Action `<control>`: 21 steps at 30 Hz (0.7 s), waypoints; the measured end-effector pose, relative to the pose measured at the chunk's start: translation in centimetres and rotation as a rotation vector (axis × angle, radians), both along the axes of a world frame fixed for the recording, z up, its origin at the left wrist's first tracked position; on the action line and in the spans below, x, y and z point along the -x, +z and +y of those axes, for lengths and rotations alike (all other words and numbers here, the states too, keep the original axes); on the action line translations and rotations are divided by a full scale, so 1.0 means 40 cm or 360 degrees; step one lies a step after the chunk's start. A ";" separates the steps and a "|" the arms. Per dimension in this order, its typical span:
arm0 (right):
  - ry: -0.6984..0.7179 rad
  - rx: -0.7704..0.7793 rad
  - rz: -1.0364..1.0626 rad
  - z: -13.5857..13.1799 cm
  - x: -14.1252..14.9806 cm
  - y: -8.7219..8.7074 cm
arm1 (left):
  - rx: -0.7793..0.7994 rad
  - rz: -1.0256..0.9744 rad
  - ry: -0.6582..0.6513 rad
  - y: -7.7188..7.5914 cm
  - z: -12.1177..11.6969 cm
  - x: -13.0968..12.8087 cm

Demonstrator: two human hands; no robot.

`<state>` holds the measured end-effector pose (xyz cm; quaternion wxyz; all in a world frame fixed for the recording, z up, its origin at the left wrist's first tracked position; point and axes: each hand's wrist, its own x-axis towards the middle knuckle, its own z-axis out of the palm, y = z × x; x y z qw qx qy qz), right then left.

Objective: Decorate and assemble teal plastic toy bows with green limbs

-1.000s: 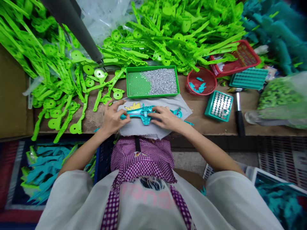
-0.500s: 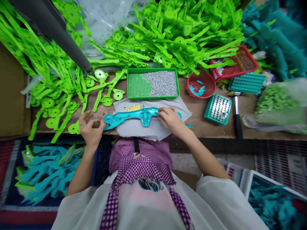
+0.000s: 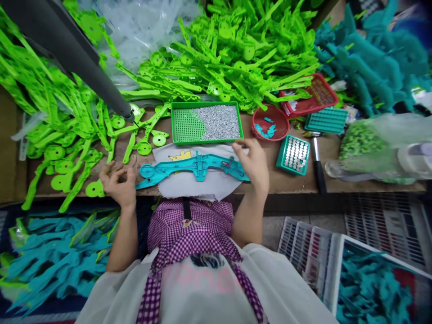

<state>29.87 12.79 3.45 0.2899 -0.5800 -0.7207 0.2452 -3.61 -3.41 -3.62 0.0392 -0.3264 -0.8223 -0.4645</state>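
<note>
A teal bow-shaped plastic part (image 3: 200, 167) lies lengthwise on a grey cloth (image 3: 209, 191) with a yellow cartoon print. A thin dark line, like a wire or string, runs along it, and small fittings sit in its right half. My left hand (image 3: 119, 183) is just off the part's left end, thumb and fingers pinched together; whatever is between them is too small to make out. Above the right end is my right hand (image 3: 254, 166), raised, its fingers stretched towards the green tray (image 3: 189, 143) of small silvery pieces. That hand hides part of the right end.
Green plastic parts (image 3: 216, 67) are heaped behind and left. A dark rod-like tool (image 3: 101, 85) slants in from upper left. Rightward stand a red basket (image 3: 272, 132) with teal bits, a teal box (image 3: 293, 155) of silver discs and a hammer (image 3: 318, 164). Crates of teal parts flank me.
My right hand has lifted off the right half of the teal part and turned upward towards the tray. My left hand keeps its pinch near the left end. The view has shifted slightly.
</note>
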 end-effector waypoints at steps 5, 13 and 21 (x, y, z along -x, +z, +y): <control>0.0025 0.0164 -0.0294 -0.049 -0.058 -0.057 | -0.0010 0.0033 -0.0060 -0.007 0.008 0.002; 0.0401 0.0809 0.0541 -0.053 -0.004 -0.011 | 0.0007 -0.0011 -0.0171 -0.005 0.015 -0.009; 0.0282 0.0172 0.0085 -0.002 0.095 -0.120 | -0.0058 -0.0309 -0.0111 0.015 -0.042 0.081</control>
